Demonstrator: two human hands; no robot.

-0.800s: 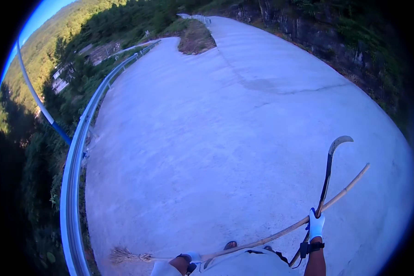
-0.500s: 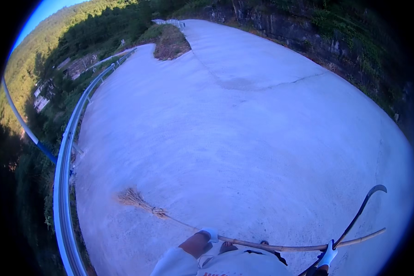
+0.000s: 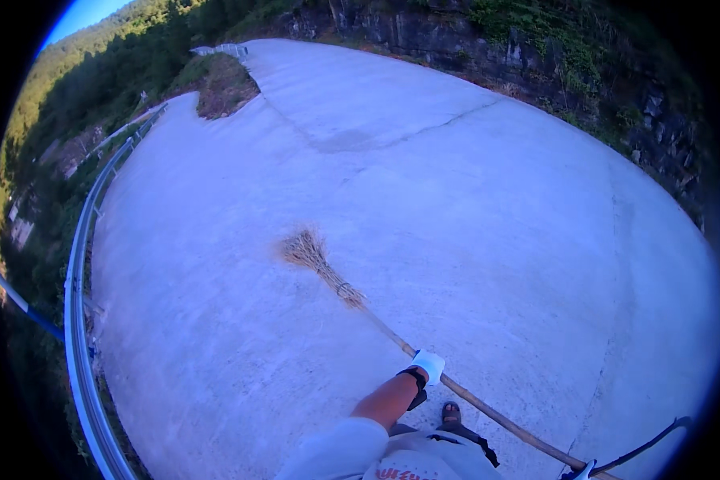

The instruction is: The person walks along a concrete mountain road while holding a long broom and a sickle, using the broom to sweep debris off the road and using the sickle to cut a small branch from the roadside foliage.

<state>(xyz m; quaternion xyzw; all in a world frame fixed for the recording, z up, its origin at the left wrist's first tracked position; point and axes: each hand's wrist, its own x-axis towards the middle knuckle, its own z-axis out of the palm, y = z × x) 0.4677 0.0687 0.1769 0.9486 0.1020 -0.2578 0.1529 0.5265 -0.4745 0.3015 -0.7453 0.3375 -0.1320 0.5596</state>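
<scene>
A long-handled broom (image 3: 302, 248) with a head of bound straw slants across the view, the head away from me over the pale pavement. My left hand (image 3: 430, 366), in a white glove, is closed around the middle of the thin wooden handle. Near the lower right edge my right hand (image 3: 587, 470), gloved too and mostly cut off, grips the upper part of the handle. A dark, curved sickle (image 3: 646, 442) sticks out from that same hand toward the right. How its fingers wrap the sickle is hidden.
A metal guardrail (image 3: 75, 296) runs along the left edge of the concrete road (image 3: 472, 240), with trees and a slope beyond. A dark rock wall (image 3: 528, 60) with plants borders the right. An earthen patch (image 3: 226, 84) splits the road ahead. My sandaled foot (image 3: 451, 413) stands below the handle.
The broom head has swung forward and to the right, away from the guardrail. My left hand has moved ahead and right; my right hand and the sickle have dropped toward the lower edge.
</scene>
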